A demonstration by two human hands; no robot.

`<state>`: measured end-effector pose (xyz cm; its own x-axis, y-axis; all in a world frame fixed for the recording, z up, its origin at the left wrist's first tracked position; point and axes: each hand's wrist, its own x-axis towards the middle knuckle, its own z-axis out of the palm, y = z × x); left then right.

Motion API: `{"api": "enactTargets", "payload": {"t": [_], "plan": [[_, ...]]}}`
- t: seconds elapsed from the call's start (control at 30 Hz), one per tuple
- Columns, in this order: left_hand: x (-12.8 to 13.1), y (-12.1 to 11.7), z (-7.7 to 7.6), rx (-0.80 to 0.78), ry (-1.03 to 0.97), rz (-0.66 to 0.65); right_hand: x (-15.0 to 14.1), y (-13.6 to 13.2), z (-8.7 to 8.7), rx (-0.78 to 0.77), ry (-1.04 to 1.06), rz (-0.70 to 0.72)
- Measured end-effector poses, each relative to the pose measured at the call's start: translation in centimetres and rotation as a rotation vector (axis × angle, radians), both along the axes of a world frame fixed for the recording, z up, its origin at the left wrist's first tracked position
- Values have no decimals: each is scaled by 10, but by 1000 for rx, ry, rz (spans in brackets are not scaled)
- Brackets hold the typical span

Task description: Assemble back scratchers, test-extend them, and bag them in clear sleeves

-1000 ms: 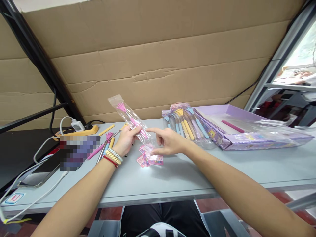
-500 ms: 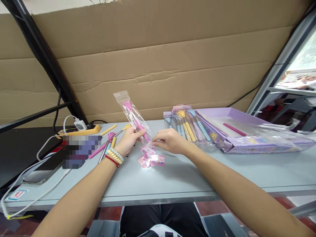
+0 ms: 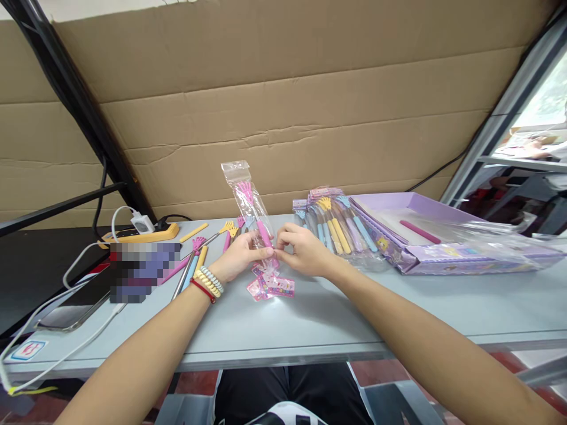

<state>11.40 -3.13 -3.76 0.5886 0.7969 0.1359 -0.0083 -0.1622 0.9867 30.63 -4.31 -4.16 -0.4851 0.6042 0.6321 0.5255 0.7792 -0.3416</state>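
Observation:
A pink hand-shaped back scratcher (image 3: 264, 231) stands tilted inside a clear plastic bag (image 3: 236, 171). My left hand (image 3: 243, 255) is closed around the bag's lower part, thumb in front. With fingers pinched, my right hand (image 3: 303, 251) grips the bag's bottom end, close to the left thumb. Just beneath both hands, several small pink printed cards (image 3: 280, 287) lie on the table. Beyond and left of my left hand are loose back scratchers, among them a yellow one (image 3: 227, 226) and a pink one (image 3: 199, 242).
Bagged back scratchers (image 3: 336, 227) in several colours lie right of my hands. Beside them a purple tray box (image 3: 443, 261) holds a magenta stick (image 3: 420, 232) and clear bags. A phone (image 3: 75, 304), white cables and a yellow power strip (image 3: 146, 235) are at left. Cardboard (image 3: 283, 106) stands behind.
The bagged back scratcher has swung more upright and moved right, its pink stick sitting lower in the bag. My left hand has slid down; my right fingers went from pointing to pinching.

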Motion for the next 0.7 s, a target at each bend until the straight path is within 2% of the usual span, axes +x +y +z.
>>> {"api": "enactTargets", "payload": {"t": [0.1,0.27,0.33,0.47,0.6,0.7], "plan": [[0,-1,0,-32,-33,-19,0,0,2,-9,48,-29],[2,-3,3,-79,-34,-5,-4,-3,9,-282,40,-60],[3,-2,2,-86,-29,14,-5,-4,10,-337,68,-60],[4,1,-1,-76,-38,19,-3,-5,9,-313,117,-20],[4,3,-3,-92,-61,30,-1,-6,9,-252,80,148],[4,2,-1,-95,-64,36,0,-8,12,-227,27,216]]}}
